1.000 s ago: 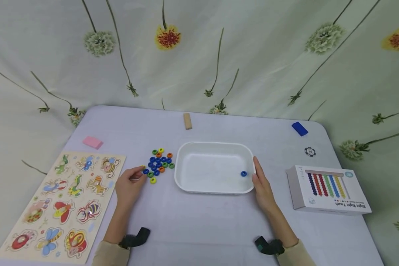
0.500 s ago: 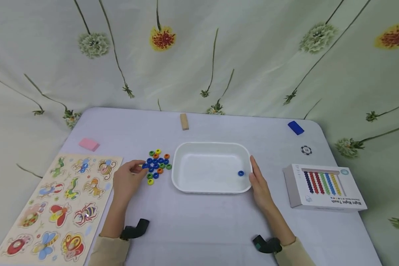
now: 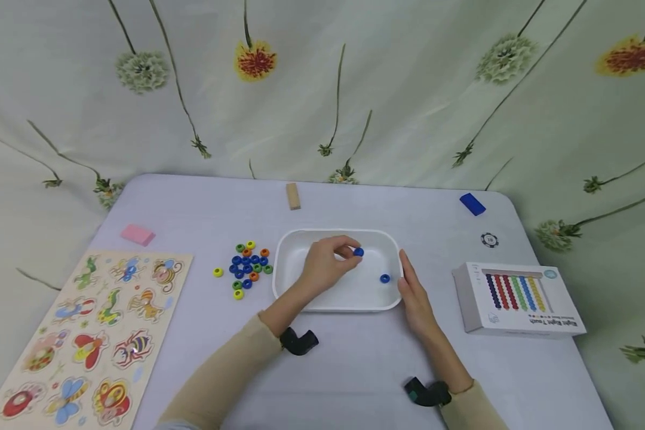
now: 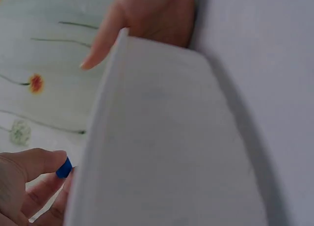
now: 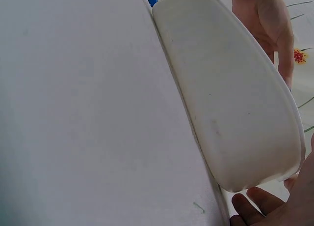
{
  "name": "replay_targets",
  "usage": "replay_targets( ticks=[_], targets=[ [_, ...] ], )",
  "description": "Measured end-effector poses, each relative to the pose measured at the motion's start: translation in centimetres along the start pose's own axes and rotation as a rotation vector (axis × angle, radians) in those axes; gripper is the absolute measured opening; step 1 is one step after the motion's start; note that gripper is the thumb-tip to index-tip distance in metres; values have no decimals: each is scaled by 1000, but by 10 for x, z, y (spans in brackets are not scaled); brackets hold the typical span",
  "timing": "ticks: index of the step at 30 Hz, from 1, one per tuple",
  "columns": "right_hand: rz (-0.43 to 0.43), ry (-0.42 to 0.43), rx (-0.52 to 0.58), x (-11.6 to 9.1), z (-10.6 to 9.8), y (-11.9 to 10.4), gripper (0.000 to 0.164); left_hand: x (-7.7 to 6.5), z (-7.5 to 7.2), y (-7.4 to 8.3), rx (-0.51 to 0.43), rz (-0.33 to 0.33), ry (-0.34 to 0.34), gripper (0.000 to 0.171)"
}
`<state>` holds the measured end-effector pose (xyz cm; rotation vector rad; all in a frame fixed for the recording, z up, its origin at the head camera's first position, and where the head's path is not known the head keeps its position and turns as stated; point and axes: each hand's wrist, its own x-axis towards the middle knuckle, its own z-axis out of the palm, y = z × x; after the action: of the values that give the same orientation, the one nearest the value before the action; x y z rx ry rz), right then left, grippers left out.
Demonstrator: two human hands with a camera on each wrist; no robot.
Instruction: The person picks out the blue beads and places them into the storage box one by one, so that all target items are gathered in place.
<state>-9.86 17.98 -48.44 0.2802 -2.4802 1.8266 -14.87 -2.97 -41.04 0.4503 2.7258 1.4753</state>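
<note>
My left hand [image 3: 325, 266] is over the white tray [image 3: 333, 306], pinching a blue bead [image 3: 358, 252] between thumb and fingertips. That blue bead [image 4: 64, 168] also shows in the left wrist view, held above the tray's rim. A second blue bead [image 3: 384, 278] lies on the tray floor near its right end. My right hand [image 3: 419, 307] rests against the tray's right end with its fingers fairly straight; in the right wrist view its fingers [image 5: 248, 209] are beside the tray wall. Left of the tray, several loose beads [image 3: 247, 269] in blue, green, orange and yellow form a cluster.
A yellow bead [image 3: 218, 272] lies apart, left of the cluster. An insect picture board [image 3: 104, 322] covers the table's left side. A white box [image 3: 518, 298], a poker chip [image 3: 490, 240] and a blue block [image 3: 472, 204] lie at right. Pink [image 3: 137, 235] and wooden [image 3: 292, 196] blocks are farther back.
My left hand has picked a blue bead from the cluster and carried it right, over the tray. A yellow bead now shows where that hand was. My right hand stays at the tray's end.
</note>
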Motion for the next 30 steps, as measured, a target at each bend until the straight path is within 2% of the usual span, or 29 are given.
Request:
replay_targets(
  ticks=[5, 10, 13, 16, 20, 25, 28, 30],
  targets=[
    [-7, -9, -30, 1, 2, 1, 49, 16, 37, -10, -27, -38, -95, 20],
    [15, -7, -49, -1, -1, -10, 52, 23, 53, -17, 9, -108, -181, 19],
    [23, 2, -40, -3, -3, -23, 52, 24, 57, -20, 64, -159, -225, 17],
    [20, 3, -42, -6, -4, -30, 51, 24, 59, -21, 127, -178, -240, 16],
    [13, -2, -37, -6, -4, -22, 52, 23, 60, -21, 190, -171, -258, 17],
    [-11, -8, -52, -3, -4, -3, 51, 23, 58, -20, 172, -171, -298, 24],
    [-20, 1, -35, -2, -1, 2, 50, 23, 53, -19, 141, -175, -317, 33],
    [-21, 2, -19, -1, 0, 3, 49, 22, 48, -18, 152, -160, -320, 38]
  ],
)
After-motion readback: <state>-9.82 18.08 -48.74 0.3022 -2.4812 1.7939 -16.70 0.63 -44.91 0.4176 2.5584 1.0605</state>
